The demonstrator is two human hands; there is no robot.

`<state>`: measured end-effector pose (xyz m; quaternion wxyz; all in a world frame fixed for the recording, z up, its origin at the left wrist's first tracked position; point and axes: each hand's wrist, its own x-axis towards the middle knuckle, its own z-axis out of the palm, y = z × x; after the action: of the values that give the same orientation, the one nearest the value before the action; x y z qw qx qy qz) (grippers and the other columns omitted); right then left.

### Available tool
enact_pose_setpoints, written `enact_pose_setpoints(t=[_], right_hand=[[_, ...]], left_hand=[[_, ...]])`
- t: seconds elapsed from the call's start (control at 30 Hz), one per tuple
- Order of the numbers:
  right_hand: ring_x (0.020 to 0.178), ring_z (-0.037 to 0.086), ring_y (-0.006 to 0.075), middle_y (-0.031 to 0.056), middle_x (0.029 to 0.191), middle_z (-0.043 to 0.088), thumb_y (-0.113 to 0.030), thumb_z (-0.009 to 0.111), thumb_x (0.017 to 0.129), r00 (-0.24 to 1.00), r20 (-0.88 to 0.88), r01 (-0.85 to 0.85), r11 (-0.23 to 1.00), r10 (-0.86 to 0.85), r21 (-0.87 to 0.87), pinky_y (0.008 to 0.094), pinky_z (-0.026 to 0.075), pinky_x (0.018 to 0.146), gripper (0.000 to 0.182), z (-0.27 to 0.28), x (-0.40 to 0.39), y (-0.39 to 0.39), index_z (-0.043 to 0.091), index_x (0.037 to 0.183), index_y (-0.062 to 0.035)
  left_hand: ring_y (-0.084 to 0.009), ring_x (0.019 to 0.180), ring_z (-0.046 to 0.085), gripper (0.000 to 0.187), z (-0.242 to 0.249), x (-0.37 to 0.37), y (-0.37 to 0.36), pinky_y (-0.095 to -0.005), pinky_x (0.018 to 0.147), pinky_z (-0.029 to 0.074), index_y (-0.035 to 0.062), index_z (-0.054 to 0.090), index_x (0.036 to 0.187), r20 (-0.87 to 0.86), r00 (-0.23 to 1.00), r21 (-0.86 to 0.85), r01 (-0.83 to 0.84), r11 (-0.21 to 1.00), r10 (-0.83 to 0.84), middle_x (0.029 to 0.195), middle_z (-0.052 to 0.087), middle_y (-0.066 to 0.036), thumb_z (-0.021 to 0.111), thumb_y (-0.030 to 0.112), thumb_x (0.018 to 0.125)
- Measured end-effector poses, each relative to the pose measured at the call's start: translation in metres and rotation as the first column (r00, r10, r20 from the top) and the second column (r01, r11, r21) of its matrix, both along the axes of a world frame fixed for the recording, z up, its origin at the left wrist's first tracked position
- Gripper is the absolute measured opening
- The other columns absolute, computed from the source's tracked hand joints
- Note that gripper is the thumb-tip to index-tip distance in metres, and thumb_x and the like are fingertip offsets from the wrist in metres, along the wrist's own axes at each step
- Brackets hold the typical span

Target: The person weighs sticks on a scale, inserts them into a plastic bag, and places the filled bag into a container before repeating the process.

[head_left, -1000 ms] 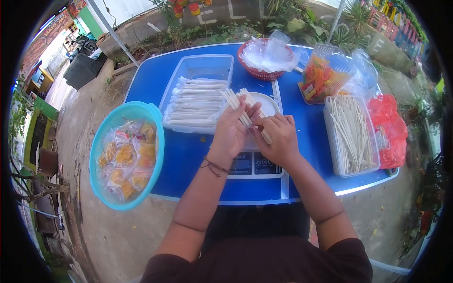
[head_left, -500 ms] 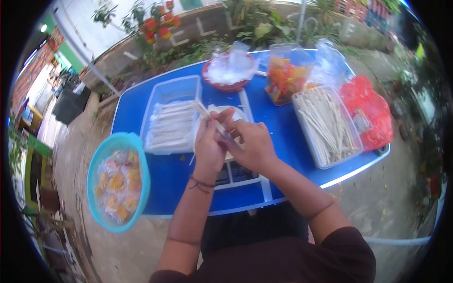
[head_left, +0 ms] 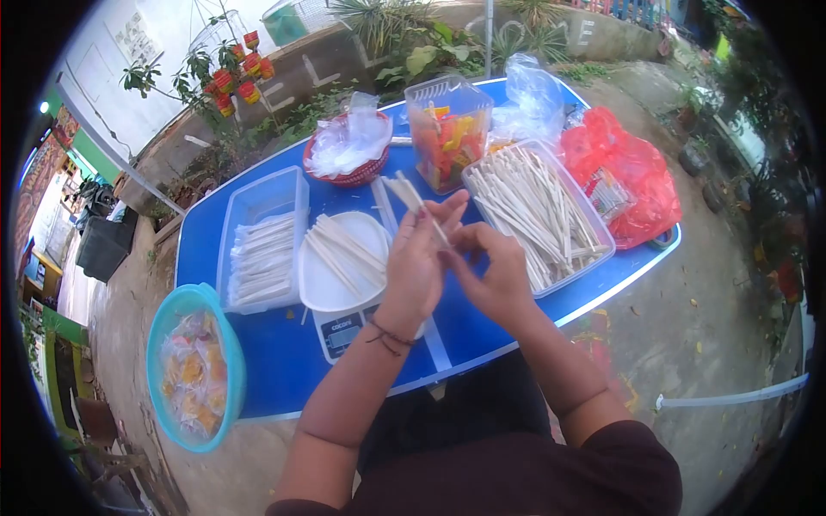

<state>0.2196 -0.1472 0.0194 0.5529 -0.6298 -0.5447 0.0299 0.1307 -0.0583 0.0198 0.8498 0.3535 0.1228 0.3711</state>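
Observation:
A small bundle of pale, thin sticks [head_left: 408,193] is in my left hand [head_left: 416,258], its tips pointing up and away from me. My right hand [head_left: 490,267] is closed at the bundle's lower end, thumb and fingers together there. Whether a plastic sleeve wraps that end is hard to make out. Left of my hands, a digital kitchen scale [head_left: 330,354] carries a white plate [head_left: 325,297] with several similar sticks [head_left: 344,249] on it. To the right, a clear plastic tub [head_left: 575,273] is full of loose sticks [head_left: 533,206].
Another clear tub [head_left: 292,193] contains packed white sticks [head_left: 262,258]. Beyond stand a red basket [head_left: 351,178] of plastic bags and a clear container [head_left: 447,95] with orange and yellow packets. A red bag [head_left: 628,172] lies right; a turquoise basin [head_left: 153,361] holds bagged snacks.
The view has swung right, so the table items sit further left. My hands have moved right off the scale, uncovering its plate, sticks and display. The bundle is still between both hands.

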Motion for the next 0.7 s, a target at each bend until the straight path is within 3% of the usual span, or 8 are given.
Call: enact_pose_setpoints(t=[0.03, 0.07, 0.17, 0.2, 0.33, 0.43, 0.47, 0.7], right_hand=[[0.063, 0.062, 0.0192, 0.0107, 0.076, 0.067, -0.002, 0.071, 0.077, 0.999, -0.001, 0.042, 0.999, -0.042, 0.000, 0.0289, 0.048, 0.060, 0.014, -0.001, 0.006, -0.005, 0.063, 0.088, 0.0002], [0.064, 0.062, 0.0182, 0.0104, 0.076, 0.067, -0.001, 0.071, 0.077, 0.997, -0.034, 0.065, 0.998, -0.065, 0.000, 0.0276, 0.048, 0.060, 0.013, 0.000, 0.012, -0.011, 0.064, 0.087, 0.0001], [0.062, 0.060, 0.0215, 0.0074, 0.074, 0.067, -0.008, 0.072, 0.077, 0.982, 0.028, 0.186, 0.982, -0.186, 0.019, 0.0357, 0.043, 0.062, 0.012, -0.006, 0.034, -0.026, 0.064, 0.085, -0.0050], [0.063, 0.058, 0.0217, 0.0063, 0.073, 0.066, -0.008, 0.072, 0.077, 0.974, 0.035, 0.224, 0.975, -0.224, 0.002, 0.0363, 0.042, 0.064, 0.013, -0.003, 0.040, -0.032, 0.065, 0.087, -0.0056], [0.069, 0.057, 0.0234, 0.0054, 0.077, 0.065, -0.013, 0.071, 0.079, 0.893, 0.218, 0.412, 0.910, -0.394, -0.044, 0.0384, 0.041, 0.072, 0.015, 0.000, 0.068, -0.045, 0.065, 0.091, -0.0076], [0.079, 0.057, 0.0257, 0.0066, 0.084, 0.065, -0.018, 0.069, 0.081, 0.673, 0.536, 0.576, 0.816, -0.510, 0.054, 0.0391, 0.039, 0.073, 0.015, 0.001, 0.079, -0.045, 0.064, 0.091, -0.0082], [0.086, 0.056, 0.0272, 0.0068, 0.089, 0.064, -0.020, 0.068, 0.082, 0.695, 0.518, 0.575, 0.818, -0.500, 0.017, 0.0396, 0.038, 0.075, 0.016, -0.001, 0.079, -0.043, 0.064, 0.092, -0.0088], [0.083, 0.056, 0.0252, 0.0044, 0.086, 0.064, -0.017, 0.067, 0.081, 0.778, 0.519, 0.388, 0.921, -0.353, 0.044, 0.0392, 0.039, 0.073, 0.010, -0.001, 0.044, -0.021, 0.065, 0.088, -0.0096]], left_hand=[[-0.0295, 0.134, 0.042, 0.016, 0.000, 0.010, -0.004, -0.0408, 0.105, 0.041, 0.0058, 0.044, 0.108, 0.004, 1.000, 0.010, 0.016, 1.000, -0.016, 0.138, 0.046, -0.023, 0.032, 0.015, 0.104], [-0.0294, 0.134, 0.041, 0.022, -0.003, 0.018, -0.006, -0.0399, 0.107, 0.039, 0.0026, 0.042, 0.120, 0.025, 0.998, 0.006, 0.060, 0.998, -0.060, 0.139, 0.045, -0.023, 0.032, 0.015, 0.104], [-0.0292, 0.134, 0.042, 0.035, 0.001, 0.039, -0.021, -0.0392, 0.109, 0.037, -0.0001, 0.035, 0.135, -0.009, 0.993, -0.004, 0.119, 0.993, -0.119, 0.140, 0.044, -0.022, 0.033, 0.017, 0.104], [-0.0293, 0.134, 0.041, 0.048, 0.007, 0.039, -0.028, -0.0390, 0.110, 0.035, -0.0012, 0.022, 0.146, -0.069, 0.986, 0.001, 0.155, 0.988, -0.155, 0.145, 0.039, -0.022, 0.034, 0.021, 0.105], [-0.0305, 0.137, 0.036, 0.058, 0.003, 0.044, -0.031, -0.0395, 0.113, 0.031, -0.0016, 0.012, 0.150, -0.015, 0.962, -0.074, 0.271, 0.960, -0.273, 0.152, 0.027, -0.022, 0.035, 0.027, 0.105], [-0.0314, 0.139, 0.034, 0.058, -0.001, 0.041, -0.023, -0.0397, 0.115, 0.030, -0.0016, 0.011, 0.150, -0.017, 0.946, -0.075, 0.321, 0.944, -0.323, 0.152, 0.026, -0.022, 0.034, 0.026, 0.105], [-0.0317, 0.139, 0.034, 0.057, -0.002, 0.038, -0.020, -0.0399, 0.115, 0.030, -0.0018, 0.012, 0.149, -0.022, 0.948, -0.046, 0.318, 0.947, -0.319, 0.152, 0.026, -0.022, 0.034, 0.026, 0.105], [-0.0312, 0.137, 0.038, 0.050, -0.007, -0.009, -0.008, -0.0399, 0.113, 0.032, -0.0035, 0.026, 0.146, -0.115, 0.980, 0.189, 0.181, 0.965, -0.161, 0.150, 0.032, -0.022, 0.041, 0.015, 0.103]])
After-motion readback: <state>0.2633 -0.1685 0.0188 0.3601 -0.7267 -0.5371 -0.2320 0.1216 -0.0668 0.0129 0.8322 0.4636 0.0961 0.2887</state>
